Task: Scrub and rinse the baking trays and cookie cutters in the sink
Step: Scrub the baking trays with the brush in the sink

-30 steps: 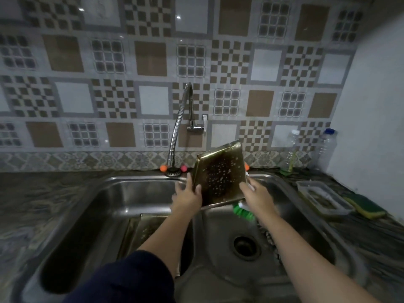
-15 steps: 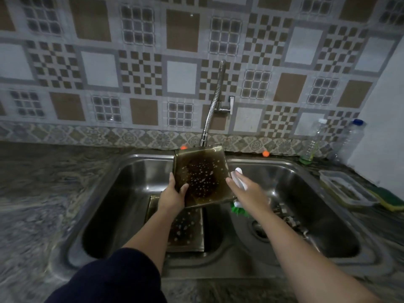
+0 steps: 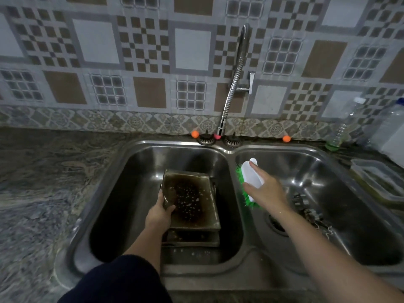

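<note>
A dark, stained baking tray flecked with soap lies low in the left basin of the steel double sink, on top of a second tray. My left hand grips the upper tray by its left edge, thumb on the inside. My right hand holds a white scrub brush with green bristles over the right basin, index finger laid along its back. Some small dark items lie near the right drain; too dim to identify.
A flexible chrome faucet hangs from the tiled wall above the divider. A clear plastic container sits on the right counter, with two plastic bottles behind it. Marbled countertop stretches to the left.
The tray went from upright over the divider down into the left basin onto the other tray. My right hand with the brush drew away to the right.
</note>
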Demonstrator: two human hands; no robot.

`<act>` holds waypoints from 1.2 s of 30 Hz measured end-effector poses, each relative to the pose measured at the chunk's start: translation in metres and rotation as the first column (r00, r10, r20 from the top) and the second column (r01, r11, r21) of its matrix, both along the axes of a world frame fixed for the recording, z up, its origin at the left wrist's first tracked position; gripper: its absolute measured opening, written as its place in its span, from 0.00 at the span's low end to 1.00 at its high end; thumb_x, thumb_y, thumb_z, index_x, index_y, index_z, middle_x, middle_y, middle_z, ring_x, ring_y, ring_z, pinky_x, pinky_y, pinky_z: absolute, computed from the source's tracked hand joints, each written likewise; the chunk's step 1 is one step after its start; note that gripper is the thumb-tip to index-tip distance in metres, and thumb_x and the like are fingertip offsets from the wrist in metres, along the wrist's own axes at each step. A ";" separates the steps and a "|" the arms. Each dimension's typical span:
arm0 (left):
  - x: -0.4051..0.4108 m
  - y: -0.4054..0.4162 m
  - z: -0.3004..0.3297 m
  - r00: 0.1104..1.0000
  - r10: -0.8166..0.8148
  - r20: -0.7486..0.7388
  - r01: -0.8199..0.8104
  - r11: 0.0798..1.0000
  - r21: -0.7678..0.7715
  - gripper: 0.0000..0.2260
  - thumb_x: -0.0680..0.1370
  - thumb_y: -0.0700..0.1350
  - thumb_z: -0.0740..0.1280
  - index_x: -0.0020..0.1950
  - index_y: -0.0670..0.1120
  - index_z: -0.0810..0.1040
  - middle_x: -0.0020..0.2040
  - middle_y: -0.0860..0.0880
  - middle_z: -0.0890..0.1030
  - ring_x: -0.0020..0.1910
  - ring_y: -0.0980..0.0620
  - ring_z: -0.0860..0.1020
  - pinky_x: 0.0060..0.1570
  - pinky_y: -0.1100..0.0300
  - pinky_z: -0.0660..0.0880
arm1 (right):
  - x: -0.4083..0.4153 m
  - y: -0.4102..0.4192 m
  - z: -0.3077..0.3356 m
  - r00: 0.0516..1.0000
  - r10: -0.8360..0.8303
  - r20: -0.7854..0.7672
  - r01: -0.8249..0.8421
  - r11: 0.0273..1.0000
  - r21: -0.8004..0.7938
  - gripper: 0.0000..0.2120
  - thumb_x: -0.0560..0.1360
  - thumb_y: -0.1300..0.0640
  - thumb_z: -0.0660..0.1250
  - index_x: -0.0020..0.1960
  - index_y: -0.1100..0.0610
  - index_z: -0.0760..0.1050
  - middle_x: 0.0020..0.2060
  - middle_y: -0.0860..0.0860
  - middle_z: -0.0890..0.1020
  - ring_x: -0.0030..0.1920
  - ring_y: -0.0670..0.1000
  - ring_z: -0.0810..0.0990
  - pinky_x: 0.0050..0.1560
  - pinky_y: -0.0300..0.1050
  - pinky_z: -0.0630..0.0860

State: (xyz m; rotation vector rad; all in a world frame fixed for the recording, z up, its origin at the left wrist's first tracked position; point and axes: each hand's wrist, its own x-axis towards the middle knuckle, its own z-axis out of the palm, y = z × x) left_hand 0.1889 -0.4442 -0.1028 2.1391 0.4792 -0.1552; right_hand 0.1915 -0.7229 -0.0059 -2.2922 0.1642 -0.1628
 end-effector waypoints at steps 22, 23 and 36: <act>0.012 -0.018 0.024 0.962 -0.203 -0.184 0.257 0.902 0.347 0.22 0.79 0.50 0.61 0.73 0.53 0.64 0.68 0.46 0.69 0.66 0.43 0.68 0.64 0.44 0.68 | -0.006 -0.021 -0.013 0.999 -0.011 -0.044 0.010 1.000 -0.005 0.38 0.70 0.57 0.72 0.74 0.39 0.60 0.62 0.53 0.73 0.54 0.52 0.75 0.49 0.44 0.74; 0.016 -0.028 0.032 0.958 -0.244 -0.154 0.283 0.898 0.337 0.21 0.79 0.50 0.60 0.72 0.52 0.65 0.68 0.46 0.70 0.66 0.44 0.69 0.64 0.45 0.69 | -0.008 -0.025 -0.012 0.999 -0.023 -0.044 0.023 1.000 0.003 0.38 0.70 0.57 0.72 0.74 0.39 0.60 0.63 0.53 0.73 0.54 0.51 0.75 0.50 0.44 0.74; 0.040 -0.230 0.086 0.770 -0.597 0.224 0.497 0.782 0.377 0.18 0.77 0.47 0.62 0.67 0.53 0.75 0.67 0.47 0.74 0.66 0.45 0.71 0.66 0.48 0.69 | -0.052 -0.171 0.028 0.955 -0.297 0.002 0.296 0.953 -0.060 0.36 0.69 0.54 0.73 0.73 0.46 0.64 0.66 0.51 0.75 0.65 0.54 0.73 0.61 0.46 0.71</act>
